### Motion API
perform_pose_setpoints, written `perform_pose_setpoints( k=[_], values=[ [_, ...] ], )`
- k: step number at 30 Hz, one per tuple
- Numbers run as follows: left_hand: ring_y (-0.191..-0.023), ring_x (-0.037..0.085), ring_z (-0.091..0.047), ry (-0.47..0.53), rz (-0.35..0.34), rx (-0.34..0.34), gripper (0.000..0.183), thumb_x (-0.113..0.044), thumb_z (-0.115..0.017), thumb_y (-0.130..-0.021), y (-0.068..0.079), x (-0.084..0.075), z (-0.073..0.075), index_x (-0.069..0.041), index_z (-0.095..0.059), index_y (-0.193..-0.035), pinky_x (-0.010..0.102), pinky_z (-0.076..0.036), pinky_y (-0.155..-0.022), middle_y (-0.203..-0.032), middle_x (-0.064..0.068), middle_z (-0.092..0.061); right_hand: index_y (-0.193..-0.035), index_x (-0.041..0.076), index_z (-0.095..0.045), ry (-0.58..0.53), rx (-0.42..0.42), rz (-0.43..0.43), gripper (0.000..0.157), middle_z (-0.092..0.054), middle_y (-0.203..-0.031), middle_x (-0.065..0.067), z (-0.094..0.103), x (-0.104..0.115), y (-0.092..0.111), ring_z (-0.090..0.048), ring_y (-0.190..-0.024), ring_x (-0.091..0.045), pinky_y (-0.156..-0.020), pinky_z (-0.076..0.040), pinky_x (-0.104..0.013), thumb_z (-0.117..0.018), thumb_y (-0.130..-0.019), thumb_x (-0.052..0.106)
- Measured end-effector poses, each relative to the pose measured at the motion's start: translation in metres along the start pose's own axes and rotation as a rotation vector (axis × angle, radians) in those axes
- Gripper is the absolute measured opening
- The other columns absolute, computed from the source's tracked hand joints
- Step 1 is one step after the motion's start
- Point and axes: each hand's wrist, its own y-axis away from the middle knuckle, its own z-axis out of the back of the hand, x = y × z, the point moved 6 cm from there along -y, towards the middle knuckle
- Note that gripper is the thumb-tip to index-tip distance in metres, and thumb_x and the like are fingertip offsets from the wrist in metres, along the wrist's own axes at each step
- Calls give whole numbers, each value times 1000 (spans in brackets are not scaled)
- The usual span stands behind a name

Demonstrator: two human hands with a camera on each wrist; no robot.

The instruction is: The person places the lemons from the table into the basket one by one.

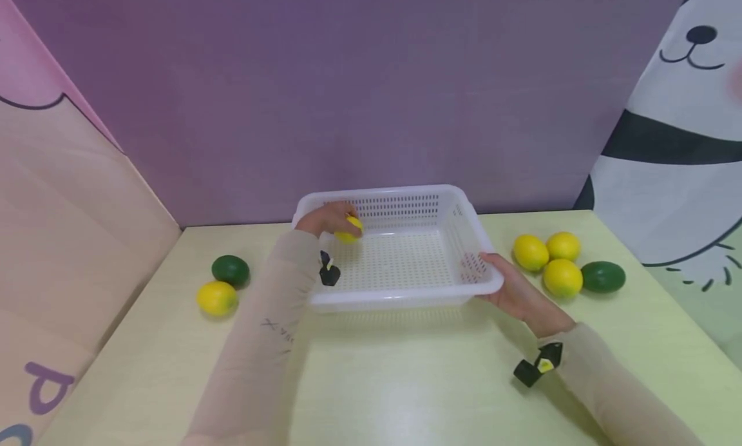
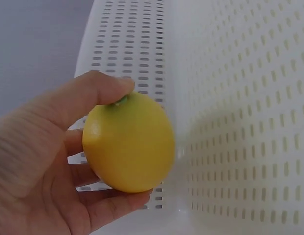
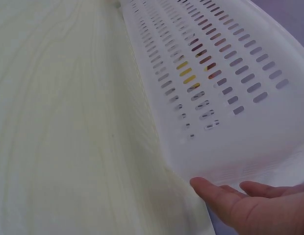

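Note:
A white perforated plastic basket (image 1: 400,298) stands on the table near the back wall. Inside its left part, my left hand (image 1: 333,218) grips a yellow lemon (image 2: 130,144). In the left wrist view the thumb lies by its greenish stem end and the fingers wrap beneath, close to the slotted wall. My right hand (image 1: 513,294) holds the basket by its right front corner, fingers at the rim. The right wrist view shows the thumb and fingers of this hand (image 3: 260,208) at the corner, with yellow showing through the slots.
Left of the basket lie a dark green fruit (image 1: 230,271) and a lemon (image 1: 217,298). On the right, lemons (image 1: 530,252) sit clustered beside another dark green fruit (image 1: 603,276). A purple backdrop (image 1: 377,98) rises behind the pale wooden table (image 1: 400,381).

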Motion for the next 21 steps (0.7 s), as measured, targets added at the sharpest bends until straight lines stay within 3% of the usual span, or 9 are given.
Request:
perform_pose_setpoints(
  k=[5,9,17,21],
  values=[
    [-119,25,-46,-41,22,35,53,-28,-68,-85,-3,1,-6,-10,-52,-131,41,-44,-96,-136,9,-46,-146,21,-19,15,15,-2,44,-55,-123,2,0,-1,1,-54,-112,-20,-91,-48,-34,-25,-104,31],
    [-121,25,-46,-44,37,54,55,-29,-69,-84,-2,0,-8,-12,-51,-133,42,-40,-101,-138,7,-47,-143,25,-23,15,16,0,39,-54,-123,1,0,-1,0,-54,-112,-20,-90,-49,-33,-25,-104,31],
    [-124,24,-42,-64,73,61,52,-27,-72,-82,1,2,-13,-19,-55,-130,48,-34,-105,-137,3,-48,-149,18,-11,34,-19,-18,50,-54,-123,2,1,-1,0,-52,-112,-21,-90,-48,-33,-25,-104,33],
    [-129,25,-38,-55,74,76,56,-26,-73,-81,0,1,-16,-20,-52,-133,50,-29,-108,-142,3,-44,-148,19,-14,24,-11,-13,48,-54,-122,2,0,-1,0,-53,-112,-20,-90,-48,-33,-26,-104,32]
  ],
)
